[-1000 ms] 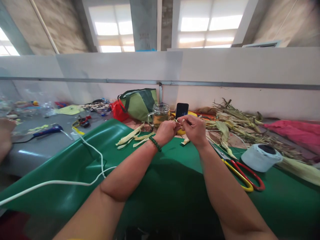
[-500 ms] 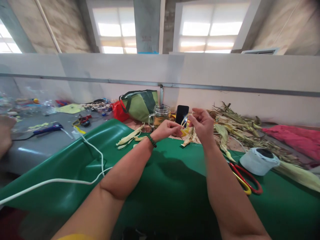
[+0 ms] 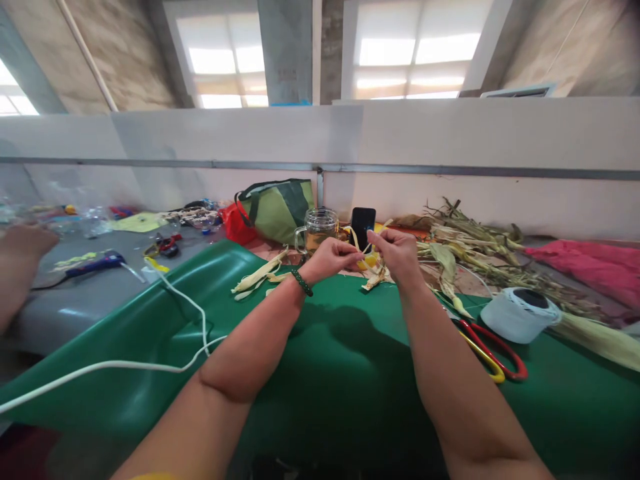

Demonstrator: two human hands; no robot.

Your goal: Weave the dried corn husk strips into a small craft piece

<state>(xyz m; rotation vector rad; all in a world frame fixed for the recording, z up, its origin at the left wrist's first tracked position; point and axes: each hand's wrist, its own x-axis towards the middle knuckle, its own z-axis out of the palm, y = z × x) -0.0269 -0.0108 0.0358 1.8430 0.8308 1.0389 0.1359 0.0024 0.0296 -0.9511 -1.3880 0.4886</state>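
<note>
My left hand (image 3: pixel 333 259), with a dark green bead bracelet at the wrist, pinches a thin pale strip of husk (image 3: pixel 355 240) between its fingertips. Just right of it, my right hand (image 3: pixel 397 252) has its thumb and fingers closed on the same strip, which loops up between the hands. Behind them stands a dark phone (image 3: pixel 363 228). A glass mug (image 3: pixel 320 230) with amber liquid is behind my left hand. Pieces of dry husk (image 3: pixel 257 277) lie on the green mat (image 3: pixel 345 373) left of my hands, and another scrap (image 3: pixel 374 279) lies below them.
Red and yellow scissors (image 3: pixel 510 363) and a spool of white cord (image 3: pixel 520 317) sit at the right, before a heap of dry stalks (image 3: pixel 465 233). A green bag (image 3: pixel 280 210) is behind. At the far left are another person's hand (image 3: pixel 30 243) and a blue glue gun (image 3: pixel 97 263).
My right hand has lowered slightly and moved left, its fingers now closer together. The strip's loop stands more open. The other person's hand has come further into view at the left.
</note>
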